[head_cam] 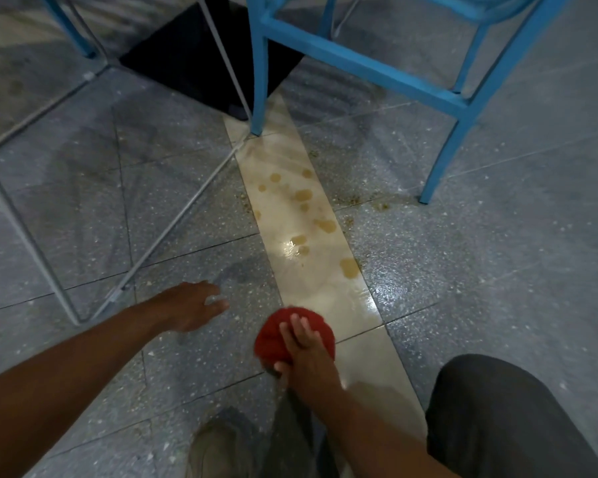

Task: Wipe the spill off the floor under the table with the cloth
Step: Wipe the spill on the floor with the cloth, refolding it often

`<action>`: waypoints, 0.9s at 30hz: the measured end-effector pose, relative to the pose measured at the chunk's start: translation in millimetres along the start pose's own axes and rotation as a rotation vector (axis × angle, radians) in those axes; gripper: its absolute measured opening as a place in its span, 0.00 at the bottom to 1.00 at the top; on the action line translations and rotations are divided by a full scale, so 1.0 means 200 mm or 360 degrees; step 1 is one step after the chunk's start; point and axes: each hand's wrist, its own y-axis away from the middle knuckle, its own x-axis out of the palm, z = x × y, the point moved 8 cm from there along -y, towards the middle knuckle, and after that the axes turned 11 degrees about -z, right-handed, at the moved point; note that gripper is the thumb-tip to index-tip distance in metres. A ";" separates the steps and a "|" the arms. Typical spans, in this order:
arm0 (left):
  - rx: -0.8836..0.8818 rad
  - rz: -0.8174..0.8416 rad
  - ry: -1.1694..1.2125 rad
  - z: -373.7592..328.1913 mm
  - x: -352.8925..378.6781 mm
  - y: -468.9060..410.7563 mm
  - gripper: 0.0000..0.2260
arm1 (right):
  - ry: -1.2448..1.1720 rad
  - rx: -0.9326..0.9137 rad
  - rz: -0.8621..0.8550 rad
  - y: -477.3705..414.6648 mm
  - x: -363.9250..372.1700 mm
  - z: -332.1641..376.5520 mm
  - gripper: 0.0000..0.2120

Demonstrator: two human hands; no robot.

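A red cloth (277, 334) lies bunched on the floor at the near end of a cream tile strip (328, 291). My right hand (304, 350) presses down on it, fingers spread over the top and thumb at its near edge. Brown spill drops (325, 224) dot the cream strip beyond the cloth, with more specks on the grey tiles to the right. The strip just ahead of the cloth looks wet and shiny. My left hand (194, 305) hovers low over the grey floor to the left, fingers relaxed, holding nothing.
A blue chair (258, 81) stands at the far end of the strip, another leg at right. The black table base (194, 56) sits behind it. Thin white metal chair legs (173, 222) cross the floor at left. My knee (497, 419) and shoe (218, 450) are close below.
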 end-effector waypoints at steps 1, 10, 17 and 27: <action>0.0013 0.0019 -0.0024 -0.03 -0.01 -0.02 0.37 | -0.0043 0.0223 -0.0119 0.02 -0.05 -0.12 0.39; 0.0080 -0.0065 0.0042 -0.17 -0.09 -0.09 0.51 | 0.0121 0.0435 -0.0144 -0.31 -0.21 -0.12 0.35; 0.0054 -0.0044 -0.0028 -0.14 -0.03 -0.10 0.36 | 0.0292 -0.0158 0.0280 -0.29 -0.02 0.22 0.32; -0.0042 0.0040 0.1289 -0.33 -0.25 -0.03 0.16 | -0.2403 0.1096 0.0483 -0.17 -0.63 0.28 0.12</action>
